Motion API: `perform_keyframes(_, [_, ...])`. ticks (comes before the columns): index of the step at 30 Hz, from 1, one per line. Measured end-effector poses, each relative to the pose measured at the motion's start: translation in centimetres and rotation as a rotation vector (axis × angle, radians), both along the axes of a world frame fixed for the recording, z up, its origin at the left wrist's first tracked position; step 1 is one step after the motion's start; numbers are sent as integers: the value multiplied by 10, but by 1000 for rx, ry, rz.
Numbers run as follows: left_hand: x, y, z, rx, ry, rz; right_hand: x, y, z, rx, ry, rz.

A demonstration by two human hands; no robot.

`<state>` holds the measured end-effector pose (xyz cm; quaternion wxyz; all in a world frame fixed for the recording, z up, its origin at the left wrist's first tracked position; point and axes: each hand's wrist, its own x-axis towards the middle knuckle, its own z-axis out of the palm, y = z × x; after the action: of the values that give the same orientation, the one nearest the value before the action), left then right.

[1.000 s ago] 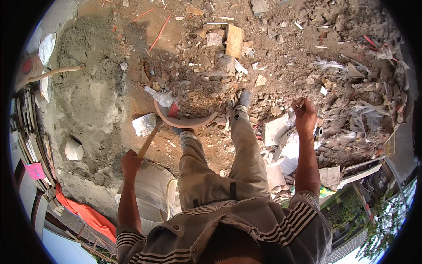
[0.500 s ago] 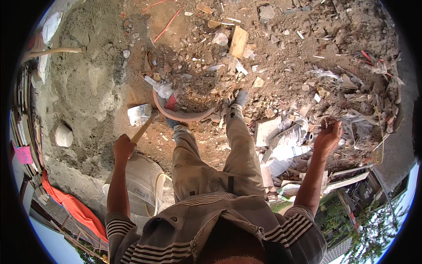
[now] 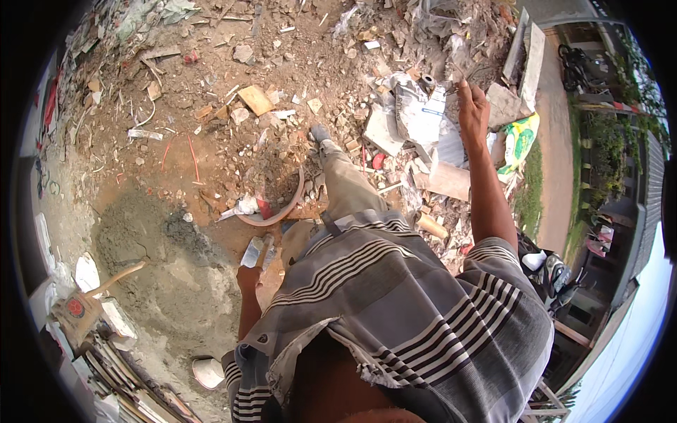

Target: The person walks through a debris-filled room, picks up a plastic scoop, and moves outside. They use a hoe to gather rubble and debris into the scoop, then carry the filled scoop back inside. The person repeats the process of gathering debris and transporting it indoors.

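Note:
My left hand (image 3: 248,277) is closed round the wooden handle of a hoe (image 3: 254,251), whose flat, pale metal blade points away from me. Just beyond it, a curved pinkish rim, like that of a basin (image 3: 279,214), lies on the dirt with a red piece (image 3: 264,207) and crumpled white plastic at its edge. My right hand (image 3: 474,107) is raised out to the right with its fingers curled in, above the rubble and a white printed sack (image 3: 422,109). Whether it holds anything small I cannot make out.
Wet grey mortar (image 3: 141,225) spreads at the left, with another wooden handle (image 3: 116,277) across it. A pale bucket (image 3: 208,372) stands nearer. Broken boards (image 3: 530,67), stones and plastic litter the ground ahead and right. A path (image 3: 553,176) and parked motorbike (image 3: 557,278) lie farther right.
My view has swung to the right and my body has turned, so the basin and mortar sit lower. My left hand still grips the hoe; my right hand stays raised with its fingers curled.

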<state>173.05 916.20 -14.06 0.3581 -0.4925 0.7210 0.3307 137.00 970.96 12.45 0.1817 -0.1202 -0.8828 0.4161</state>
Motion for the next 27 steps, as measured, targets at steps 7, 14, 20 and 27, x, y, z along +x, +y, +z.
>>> perform_keyframes(7, [51, -24, 0, 186, -11, -730, 169, 74, 36, -315, 35, -300])
perform_keyframes(14, [87, -33, 16, 111, -117, -697, 253, 133, 21, -237, -14, -489])
perform_keyframes(20, [118, -44, 18, -18, -169, -651, 292, 170, 3, -271, -70, -478])
perform_keyframes(27, [65, 11, 33, -282, 126, -557, 295, 199, 32, -300, -132, -369])
